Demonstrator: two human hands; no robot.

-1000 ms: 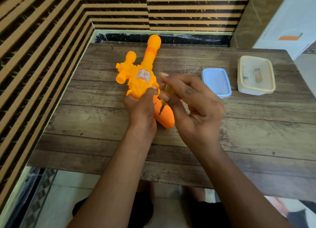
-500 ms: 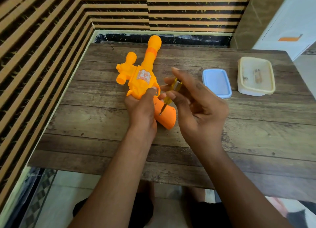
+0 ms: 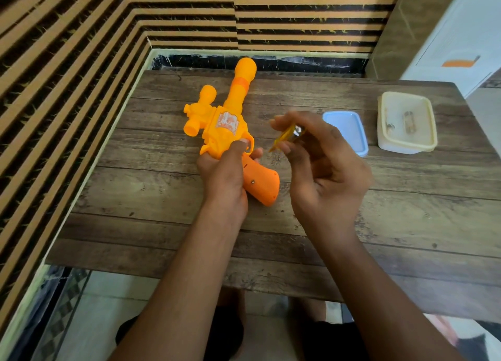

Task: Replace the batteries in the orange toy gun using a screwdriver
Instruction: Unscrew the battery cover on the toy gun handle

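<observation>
Orange toy gun (image 3: pixel 225 125) flat near the tabletop's (image 3: pixel 406 211) far left corner, muzzle at the far edge, left hand (image 3: pixel 222 173) clamped round its grip, right hand (image 3: pixel 322 168) just beside, raised, pinching a yellow screwdriver (image 3: pixel 287 137), blue lid (image 3: pixel 349 133) and cream container (image 3: pixel 406 125) toward the far right edge, broad wood toward the near edge.

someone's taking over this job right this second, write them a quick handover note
Left grip: holds the orange toy gun where the handle meets the body; the gun is on the table.
Right grip: pinches the yellow screwdriver, raised clear of the gun.
Things: the screw sits in the handle. The blue lid and the cream container, which holds small items, are to the right.
Done: nothing is visibly opened. Whether the screw is loosened cannot be told.
Left: take out the screw, open the handle, swap the batteries, close it and screw it shut.
</observation>
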